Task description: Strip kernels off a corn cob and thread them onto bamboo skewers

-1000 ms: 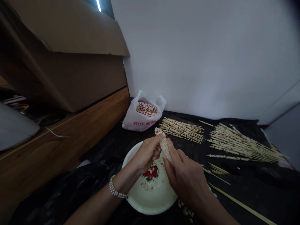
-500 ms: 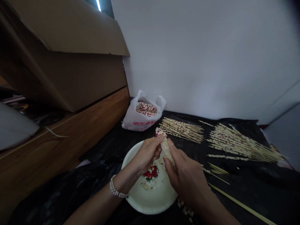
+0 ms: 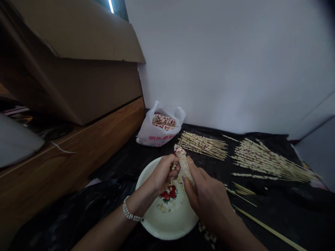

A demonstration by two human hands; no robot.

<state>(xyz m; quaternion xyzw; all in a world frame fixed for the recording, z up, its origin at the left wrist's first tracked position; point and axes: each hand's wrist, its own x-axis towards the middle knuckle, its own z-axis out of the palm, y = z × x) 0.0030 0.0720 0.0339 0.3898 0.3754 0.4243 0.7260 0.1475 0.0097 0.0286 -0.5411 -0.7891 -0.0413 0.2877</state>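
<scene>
corncob (image 3: 184,166) tilted above bowl (image 3: 169,233) | right hand (image 3: 210,195): fingers gripping lower end | left hand (image 3: 162,173): fingers curled around kernels (image 3: 173,166) | probably light, stiff; best held by bare base

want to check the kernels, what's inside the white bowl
Pale kernels lie in the white bowl, around a red-and-green print. The left hand and right hand hide parts; what's beneath can't be seen.

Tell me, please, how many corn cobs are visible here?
3 at least: one corn cob in the right hand, two cobs in the white bag; more may be hidden inside.
</scene>
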